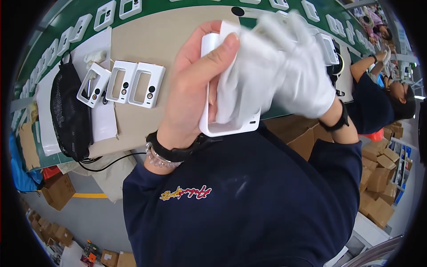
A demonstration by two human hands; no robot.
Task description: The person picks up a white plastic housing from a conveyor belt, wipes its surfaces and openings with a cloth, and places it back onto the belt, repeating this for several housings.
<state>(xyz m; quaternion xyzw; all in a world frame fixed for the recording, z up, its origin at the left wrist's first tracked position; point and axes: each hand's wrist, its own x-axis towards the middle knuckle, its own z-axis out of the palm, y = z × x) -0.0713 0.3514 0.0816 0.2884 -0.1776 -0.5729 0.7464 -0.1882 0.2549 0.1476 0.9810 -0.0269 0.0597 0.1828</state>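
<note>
My bare left hand (184, 84) is closed around the left side of a white rectangular plastic frame (229, 129), held up over the table edge in front of my chest. Its thumb presses across the upper part onto something white. My right hand (307, 75), in a white glove, is at the frame's right side, its fingers smeared by motion. White fabric (253, 75) covers much of the frame's opening; where the glove ends and any separate cloth begins is blurred. Three similar white frames (147, 84) lie to the left on the table, with round dark spots on them.
A black mesh bag (71, 111) lies at the table's left, beside white sheets (102, 122). More white frames (105, 15) line the green surface along the back. At the right, a co-worker (378, 98) in dark clothing works close by. Cardboard boxes (378, 178) are stacked beyond.
</note>
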